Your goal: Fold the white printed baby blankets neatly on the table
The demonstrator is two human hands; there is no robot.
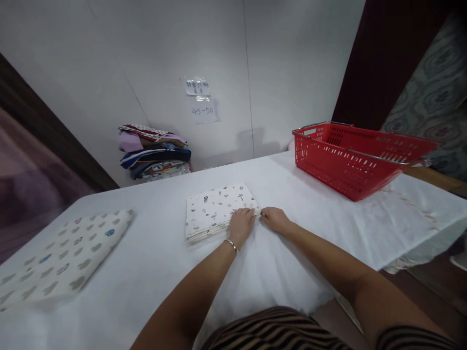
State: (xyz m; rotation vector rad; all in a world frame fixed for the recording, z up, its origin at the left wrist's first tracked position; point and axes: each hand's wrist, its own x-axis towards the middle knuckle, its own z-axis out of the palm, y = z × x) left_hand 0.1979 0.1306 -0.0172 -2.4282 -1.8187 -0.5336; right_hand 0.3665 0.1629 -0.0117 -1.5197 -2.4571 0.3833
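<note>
In the head view, a folded white cloth (215, 206) with small grey and brown prints lies in several layers on the white-covered table. My left hand (242, 224) rests at its near right corner, fingers closed on the edge. Just right of it, my right hand (276, 218) pinches the tip of the same corner. The two hands are close together, with a little of the cloth showing between them. Further left lies another folded cloth (69, 257), cream with grey cloud-like shapes and a few blue and red figures; neither hand touches it.
A red plastic basket (350, 165) with metal handles stands at the table's right. Behind the table, a stack of folded fabrics (156, 153) rises against the wall, below paper signs (202, 111). The white tablecloth (153, 272) hangs over the near edge.
</note>
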